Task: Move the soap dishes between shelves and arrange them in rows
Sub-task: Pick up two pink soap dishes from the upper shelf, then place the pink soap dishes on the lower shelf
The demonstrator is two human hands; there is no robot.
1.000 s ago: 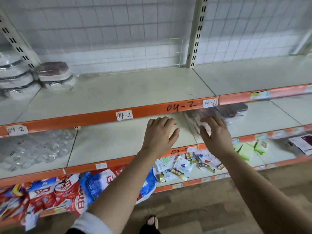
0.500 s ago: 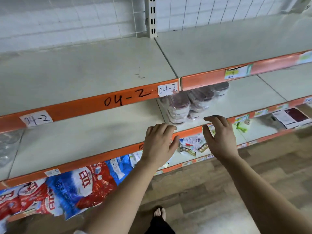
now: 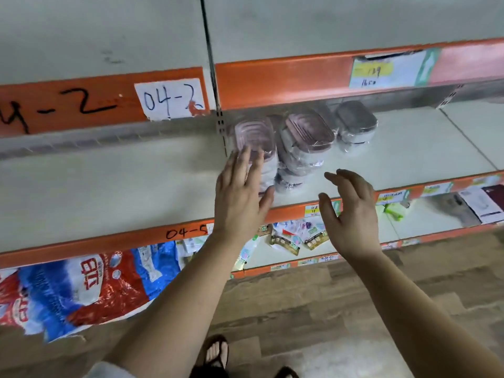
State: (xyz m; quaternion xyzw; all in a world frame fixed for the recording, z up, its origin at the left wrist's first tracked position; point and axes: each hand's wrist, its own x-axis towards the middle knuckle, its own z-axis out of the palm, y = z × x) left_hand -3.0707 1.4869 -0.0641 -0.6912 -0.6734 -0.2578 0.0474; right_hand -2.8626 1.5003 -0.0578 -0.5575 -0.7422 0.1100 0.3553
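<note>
Stacks of pink-lidded, pale plastic soap dishes [image 3: 305, 137] wrapped in clear film sit on the cream metal middle shelf [image 3: 109, 186] with an orange front lip, in the right bay just beside the perforated upright. Three stacks in a rough row: left stack [image 3: 255, 132], centre stack, which leans and touches the left one, and a shorter right stack [image 3: 354, 126] with a greyer lid, set further back and slightly apart. Left hand [image 3: 240, 203] wide open, fingers straight and spread, fingertips over the near face of the left stack, thumb down by its base; contact looks likely but firm pressure can't be told. Right hand [image 3: 351, 214] open too, fingers loosely curved, holding nothing, above the shelf's front lip, right of the centre stack and not touching it. Cream upper shelf [image 3: 109, 36] shows bare metal; its orange lip carries a white handwritten paper label "04-2" [image 3: 170, 98] and a yellow price tag [image 3: 372, 70]. Below: red, blue and white detergent bags [image 3: 81, 285] at left, small sachets [image 3: 289, 238] in the middle. Wood-pattern floor [image 3: 300, 309], sandalled foot [image 3: 215, 353] at bottom.
</note>
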